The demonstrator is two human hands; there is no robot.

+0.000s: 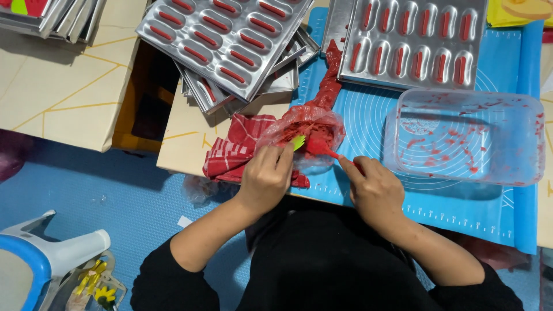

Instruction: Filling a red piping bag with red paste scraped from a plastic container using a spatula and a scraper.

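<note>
The spatula head is buried in red paste inside the clear bag, and its handle is mostly hidden in the right hand, which is closed around it. The spatula points up-left from that hand, while the soft, crinkled bag tapers away up-right. The left hand pinches the bag's rim over a striped cloth.

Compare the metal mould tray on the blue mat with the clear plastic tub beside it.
The metal mould tray is opaque and shiny; the clear plastic tub is see-through. The tray has rows of oval wells, each holding a neat red strip; the tub is one open cavity with only red smears. The tray lies farther from the person, the tub nearer. Both rest on the blue mat.
</note>
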